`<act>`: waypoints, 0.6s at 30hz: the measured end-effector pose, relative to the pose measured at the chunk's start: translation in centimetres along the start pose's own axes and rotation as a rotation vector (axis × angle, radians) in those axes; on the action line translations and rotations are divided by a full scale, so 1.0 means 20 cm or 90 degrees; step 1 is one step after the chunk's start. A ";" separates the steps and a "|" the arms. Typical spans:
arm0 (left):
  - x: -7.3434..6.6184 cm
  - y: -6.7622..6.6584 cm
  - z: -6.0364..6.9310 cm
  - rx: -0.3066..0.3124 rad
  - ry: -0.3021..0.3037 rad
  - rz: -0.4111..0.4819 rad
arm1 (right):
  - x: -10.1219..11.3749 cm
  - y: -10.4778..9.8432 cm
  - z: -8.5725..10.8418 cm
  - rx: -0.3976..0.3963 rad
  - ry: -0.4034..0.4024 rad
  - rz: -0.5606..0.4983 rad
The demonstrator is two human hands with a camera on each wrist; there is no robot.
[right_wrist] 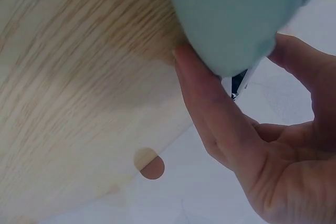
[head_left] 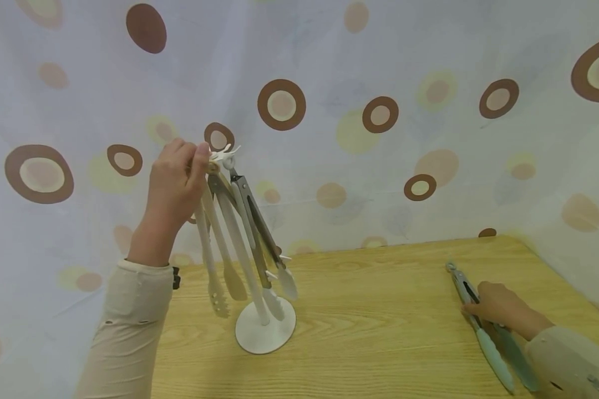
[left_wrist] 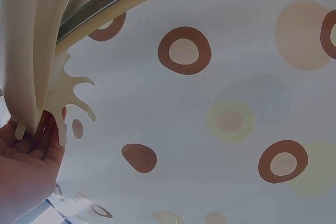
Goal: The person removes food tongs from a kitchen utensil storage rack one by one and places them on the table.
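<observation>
A white stand with a round base carries hanging utensils. At its top my left hand pinches the ring end of a pair of beige tongs; their heads hang down. The fingertips lie close under the branching hooks in the left wrist view, partly hidden by the handles. Beside them hangs a second pair of tongs with metal arms and whitish heads. At the right, my right hand grips pale green tongs around the middle, with thumb and fingers on either side of the green part.
The stand and green tongs are on a light wood-grain table. Behind it hangs a pale sheet printed with brown and yellow circles. The table's right edge meets another stretch of this sheet.
</observation>
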State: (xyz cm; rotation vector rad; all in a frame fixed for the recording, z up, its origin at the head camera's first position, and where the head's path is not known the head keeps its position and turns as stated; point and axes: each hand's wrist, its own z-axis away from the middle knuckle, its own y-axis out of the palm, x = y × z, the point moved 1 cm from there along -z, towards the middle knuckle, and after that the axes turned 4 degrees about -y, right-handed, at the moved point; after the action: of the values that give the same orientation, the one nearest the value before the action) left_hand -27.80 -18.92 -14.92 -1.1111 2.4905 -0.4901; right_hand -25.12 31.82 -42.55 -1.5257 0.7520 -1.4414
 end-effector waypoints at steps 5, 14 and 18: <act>0.00 0.00 0.00 0.001 0.002 -0.002 | -0.01 0.01 0.00 -0.003 -0.001 0.004; -0.01 0.00 0.00 -0.002 0.003 -0.003 | -0.02 0.02 -0.02 -0.007 -0.013 0.010; 0.00 0.00 0.00 -0.001 0.006 -0.003 | -0.03 0.03 -0.02 -0.006 -0.013 0.008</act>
State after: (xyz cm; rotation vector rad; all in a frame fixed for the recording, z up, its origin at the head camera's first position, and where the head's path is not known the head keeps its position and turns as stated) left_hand -27.74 -18.94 -14.87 -1.1185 2.4970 -0.4961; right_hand -25.51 32.06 -43.38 -1.5391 0.7555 -1.4127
